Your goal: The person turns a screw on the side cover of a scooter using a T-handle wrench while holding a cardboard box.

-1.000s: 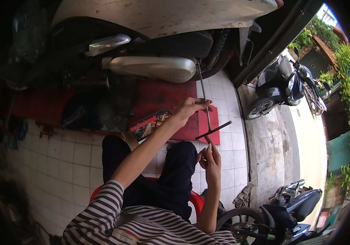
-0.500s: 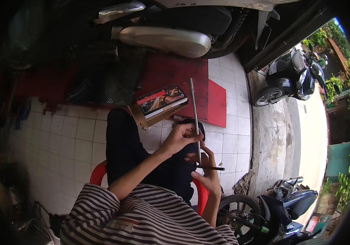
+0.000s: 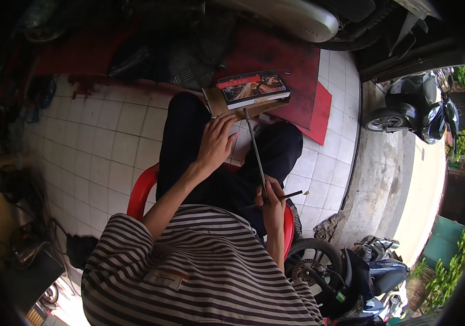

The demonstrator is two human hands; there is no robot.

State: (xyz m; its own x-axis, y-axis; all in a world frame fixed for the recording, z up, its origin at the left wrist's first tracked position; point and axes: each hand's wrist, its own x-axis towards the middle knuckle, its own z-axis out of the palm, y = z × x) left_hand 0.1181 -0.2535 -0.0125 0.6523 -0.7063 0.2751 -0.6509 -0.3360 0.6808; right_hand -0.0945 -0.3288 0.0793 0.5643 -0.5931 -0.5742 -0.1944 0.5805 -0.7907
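Wrench-handling step, apparently: right hand (image 3: 272,202) fingers gripping T-handle wrench (image 3: 255,140); left hand (image 3: 215,142) fingers open, near cardboard box (image 3: 217,103). Next likely needs steady hold.

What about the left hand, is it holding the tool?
No, the right hand grips the T-shaped tool; the left hand is apart.

Loose tee (image 3: 216,271), kinda baggy tbh, with thin dark and whitish stripes, left sleeve (image 3: 124,236) striped to match. Small pale patch (image 3: 165,279) on the tee's front, orange strip along one edge. Past the tee's hem, plain near-black trousers (image 3: 183,136). Hands bare.
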